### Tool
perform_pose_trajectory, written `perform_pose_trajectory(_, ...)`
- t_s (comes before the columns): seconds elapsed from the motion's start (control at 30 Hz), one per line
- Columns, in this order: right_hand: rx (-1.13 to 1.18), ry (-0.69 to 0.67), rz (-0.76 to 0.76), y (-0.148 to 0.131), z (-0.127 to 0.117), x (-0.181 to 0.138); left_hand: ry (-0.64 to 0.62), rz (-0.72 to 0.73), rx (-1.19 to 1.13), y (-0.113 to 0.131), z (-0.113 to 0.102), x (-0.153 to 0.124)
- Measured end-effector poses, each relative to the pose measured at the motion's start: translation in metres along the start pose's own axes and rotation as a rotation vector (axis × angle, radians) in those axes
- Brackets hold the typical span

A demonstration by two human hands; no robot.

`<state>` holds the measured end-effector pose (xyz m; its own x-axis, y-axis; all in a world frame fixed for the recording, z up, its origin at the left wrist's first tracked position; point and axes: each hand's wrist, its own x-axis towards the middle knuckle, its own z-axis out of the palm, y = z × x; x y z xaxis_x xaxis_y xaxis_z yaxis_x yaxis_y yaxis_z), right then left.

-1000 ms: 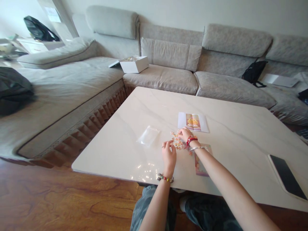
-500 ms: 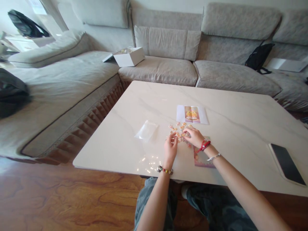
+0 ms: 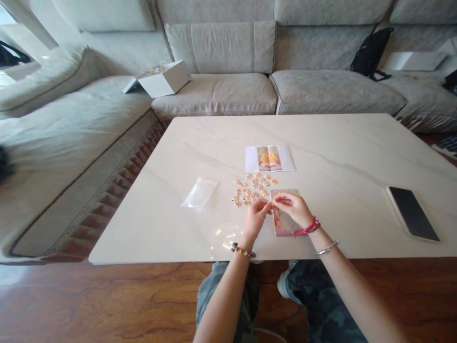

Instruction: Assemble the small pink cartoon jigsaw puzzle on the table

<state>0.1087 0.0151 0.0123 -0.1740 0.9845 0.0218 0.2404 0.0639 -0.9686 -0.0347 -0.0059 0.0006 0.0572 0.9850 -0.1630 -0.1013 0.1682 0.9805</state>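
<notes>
My left hand (image 3: 257, 218) and my right hand (image 3: 295, 208) meet at the fingertips over the near part of the table. Between them, both pinch a small yellowish puzzle piece (image 3: 273, 203), mostly covered by the fingers. Beneath my right hand lies a rectangular puzzle board (image 3: 281, 230) with a pinkish edge, its middle partly hidden by the hand. Loose puzzle pieces (image 3: 245, 195) in orange, pink and white are scattered just left of and beyond the hands. Behind them lies a creased sheet with a picture of yellow figures (image 3: 269, 158).
A clear plastic bag (image 3: 200, 194) lies left of the pieces on the white marbled table (image 3: 143, 219). At the right is a phone (image 3: 413, 213). Beyond the table, the grey sofa (image 3: 228, 93) holds an open white box (image 3: 166, 80) and a black bag (image 3: 371, 51).
Both hands have left the loose pieces and come together at the board's left side, now with a small piece between the fingertips. The camera view has shifted.
</notes>
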Motion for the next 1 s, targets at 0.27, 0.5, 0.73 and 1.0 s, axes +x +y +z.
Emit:
perform_pose_trajectory(0.27, 0.058, 0.031, 0.065, 0.011, -0.016, -0.003, -0.023, 0.046, 0.125, -0.002, 0.014, -0.001)
perform_pose_trajectory(0.5, -0.046, -0.033, 0.02, 0.019, -0.014, 0.002, 0.142, 0.121, 0.303, -0.011, 0.001, -0.001)
perform_pose_trajectory(0.73, -0.341, -0.051, -0.057, 0.013, 0.004, 0.005, 0.349, 0.168, 0.365, -0.008, -0.015, -0.004)
perform_pose_trajectory(1.0, -0.363, 0.051, 0.059, 0.023, -0.027, 0.007, 0.316, 0.172, 0.399, -0.011, -0.017, -0.002)
